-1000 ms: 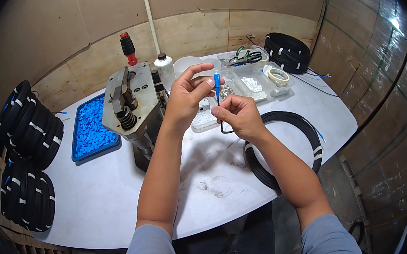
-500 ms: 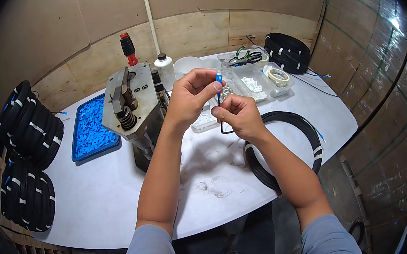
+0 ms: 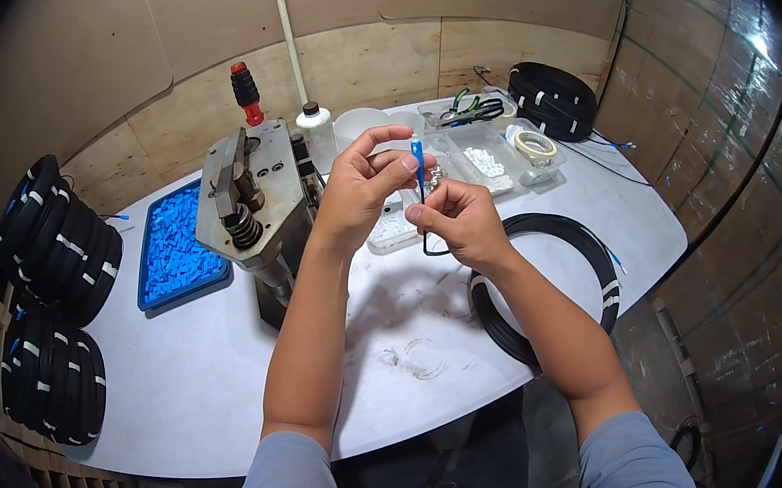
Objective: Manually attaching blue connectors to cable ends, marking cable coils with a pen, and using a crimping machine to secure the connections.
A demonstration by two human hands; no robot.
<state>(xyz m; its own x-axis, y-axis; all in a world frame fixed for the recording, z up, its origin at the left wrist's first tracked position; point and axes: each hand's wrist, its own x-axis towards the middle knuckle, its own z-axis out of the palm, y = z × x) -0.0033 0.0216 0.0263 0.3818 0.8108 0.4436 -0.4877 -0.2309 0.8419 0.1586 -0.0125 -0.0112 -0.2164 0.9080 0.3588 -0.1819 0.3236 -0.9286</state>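
From my remote post I took the metal press [image 3: 283,196] as mark: both hands sat to its right, the left hand [image 3: 357,192] nearer it, the right hand [image 3: 465,227] farther. The right one pinched the black cable [image 3: 426,242]; the left one grasped the blue connector [image 3: 416,149], also right of the press, its long axis nearly upright.

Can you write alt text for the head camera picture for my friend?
A person's left hand pinches a small blue connector upright while the right hand holds the black cable below it, above a white table. A black coil lies to the right, with a metal machine and a tray of blue pieces to the left.
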